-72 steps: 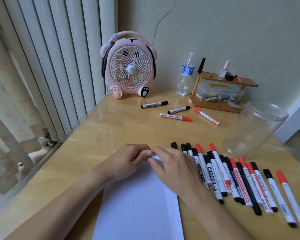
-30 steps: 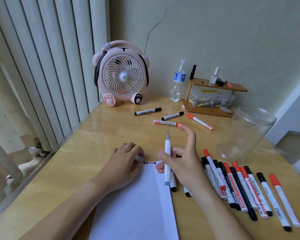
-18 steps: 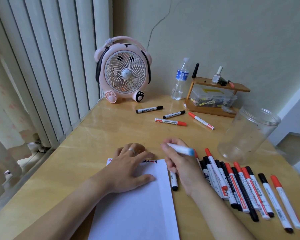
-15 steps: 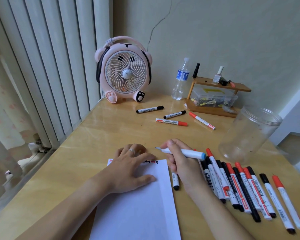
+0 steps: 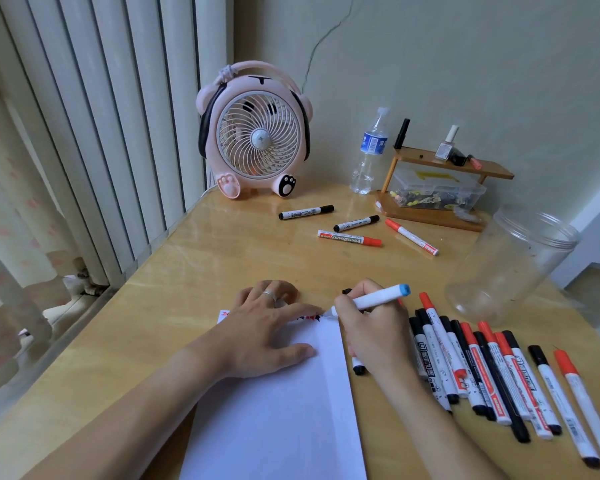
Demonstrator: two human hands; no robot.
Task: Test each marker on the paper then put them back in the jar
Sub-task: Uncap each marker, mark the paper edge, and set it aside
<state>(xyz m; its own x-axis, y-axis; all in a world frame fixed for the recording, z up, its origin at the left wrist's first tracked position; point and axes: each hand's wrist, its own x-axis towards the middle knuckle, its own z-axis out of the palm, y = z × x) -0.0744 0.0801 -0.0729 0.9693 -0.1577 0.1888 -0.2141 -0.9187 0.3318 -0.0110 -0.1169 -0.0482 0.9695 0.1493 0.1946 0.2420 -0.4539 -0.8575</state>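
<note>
Blue-ended marker (image 5: 378, 299) was pinched in the right hand (image 5: 371, 327), fingers curled round the barrel, tip down on the top edge of the paper (image 5: 281, 410) beside a line of red and black scribbles (image 5: 309, 318). Left hand (image 5: 264, 330) lay flat on the sheet just left of that tip, fingers straight and slightly spread, ring on one finger, index fingertip almost at the nib. Row of red- and black-capped markers (image 5: 492, 372) lay on the table (image 5: 187, 271) right of the writing fingers, partly under the wrist. Empty clear jar (image 5: 510, 265) sat tilted beyond the row. Four loose markers (image 5: 350, 237) lay further out past the fingertips, near the pink fan (image 5: 257, 140), water bottle (image 5: 369, 154) and wooden rack (image 5: 444, 188).
</note>
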